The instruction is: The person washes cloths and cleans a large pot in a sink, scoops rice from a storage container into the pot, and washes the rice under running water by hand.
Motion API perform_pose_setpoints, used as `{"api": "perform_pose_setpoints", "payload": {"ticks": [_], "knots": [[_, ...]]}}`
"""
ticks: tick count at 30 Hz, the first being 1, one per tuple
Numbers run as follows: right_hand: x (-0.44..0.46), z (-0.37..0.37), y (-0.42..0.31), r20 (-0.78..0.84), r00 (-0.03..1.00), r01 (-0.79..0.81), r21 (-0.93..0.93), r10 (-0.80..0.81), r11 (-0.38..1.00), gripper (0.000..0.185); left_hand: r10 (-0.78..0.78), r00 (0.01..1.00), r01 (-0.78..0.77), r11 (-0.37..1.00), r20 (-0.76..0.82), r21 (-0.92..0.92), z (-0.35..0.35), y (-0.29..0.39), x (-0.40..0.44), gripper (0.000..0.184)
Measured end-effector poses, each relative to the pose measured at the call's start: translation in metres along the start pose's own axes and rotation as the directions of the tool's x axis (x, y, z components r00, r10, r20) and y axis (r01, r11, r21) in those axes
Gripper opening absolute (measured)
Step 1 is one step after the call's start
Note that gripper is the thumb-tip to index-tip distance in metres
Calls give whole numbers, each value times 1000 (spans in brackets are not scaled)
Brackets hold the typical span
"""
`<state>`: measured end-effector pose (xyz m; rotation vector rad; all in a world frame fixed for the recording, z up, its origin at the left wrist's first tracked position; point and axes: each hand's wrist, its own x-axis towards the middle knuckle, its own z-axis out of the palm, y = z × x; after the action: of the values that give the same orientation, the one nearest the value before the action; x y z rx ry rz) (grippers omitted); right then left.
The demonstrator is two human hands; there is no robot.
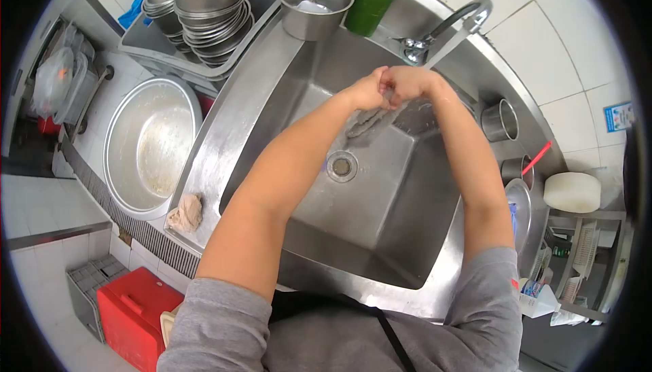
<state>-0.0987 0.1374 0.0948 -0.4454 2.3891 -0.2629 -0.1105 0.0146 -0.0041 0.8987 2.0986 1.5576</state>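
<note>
Tiled wall (567, 46), stainless-steel sink (380, 195). Left hand (370, 89) and right hand (410, 85): closed together on one grey cloth (367, 122), inside the sink's far edge, near the faucet (441, 32). Likely soft, limp, water-heavy, slippery; best gripped by bunched folds.

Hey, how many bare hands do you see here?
2: the left hand and the right hand, close together over the sink, near the faucet, gripping a greyish cloth. Some fingers are hidden.
</note>
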Motion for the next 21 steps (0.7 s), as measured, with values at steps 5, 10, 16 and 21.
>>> {"api": "perform_pose_setpoints", "payload": {"ticks": [5,10,16,21], "knots": [[-63,-10,10,-450,874,210,689,182,694,30,-68,994,84,979,91,-183,-14,78,0,45],[-59,17,12,-665,597,559,746,449,362,25,-35,999,28,861,-5,-507,-12,92,20,38],[-44,13,-11,-856,318,524,517,407,677,16,-15,978,-58,939,209,340,-27,84,31,42],[-32,0,-2,-816,124,510,541,565,669,17,8,998,-13,997,57,81,-27,125,2,42]]}}
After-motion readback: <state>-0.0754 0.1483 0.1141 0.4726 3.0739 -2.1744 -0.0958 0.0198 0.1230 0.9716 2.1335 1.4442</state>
